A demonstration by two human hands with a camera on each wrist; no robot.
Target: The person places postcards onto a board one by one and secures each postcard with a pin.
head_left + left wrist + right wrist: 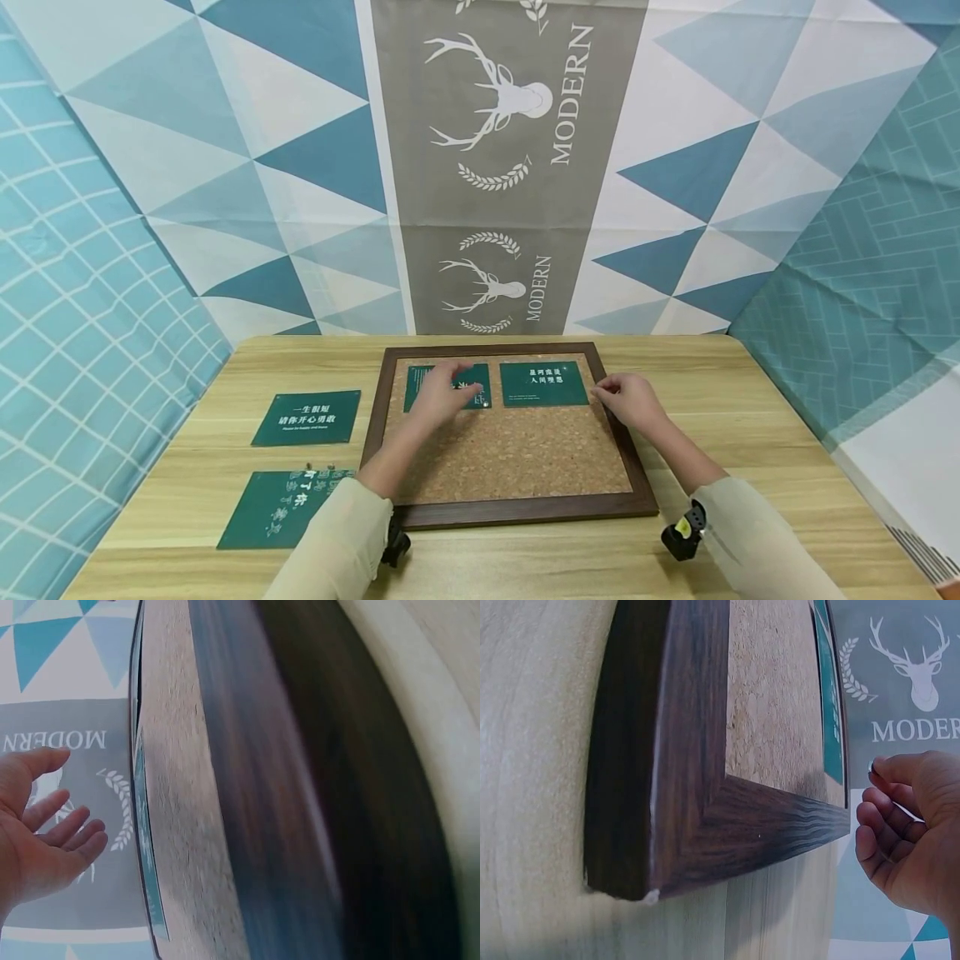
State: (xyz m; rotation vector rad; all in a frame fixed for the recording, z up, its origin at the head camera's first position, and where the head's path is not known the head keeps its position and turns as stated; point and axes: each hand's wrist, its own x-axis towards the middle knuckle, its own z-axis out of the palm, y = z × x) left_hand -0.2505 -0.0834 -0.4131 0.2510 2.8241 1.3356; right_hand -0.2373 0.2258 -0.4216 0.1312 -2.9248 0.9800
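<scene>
A dark-framed corkboard point(510, 458) lies on the table, with two green cards along its far side. My left hand point(442, 396) hovers over the left card point(412, 388), thumb and fingers spread apart. In the left wrist view that hand point(52, 825) holds nothing. By the upper right of the frame, my right hand point(630, 398) is beside the right card point(543, 393), which bears white lettering. Its thumb and forefinger pinch a small shiny pin point(871, 767), mostly hidden by the fingertips in the right wrist view; the other fingers are curled.
Left of the board, a green card point(311, 421) lies on the wooden table point(750, 433). Nearer me is another green card point(251, 512), partly covered by my left sleeve point(337, 542). Small pins point(308, 466) lie at its far edge. A patterned cloth point(480, 208) hangs behind.
</scene>
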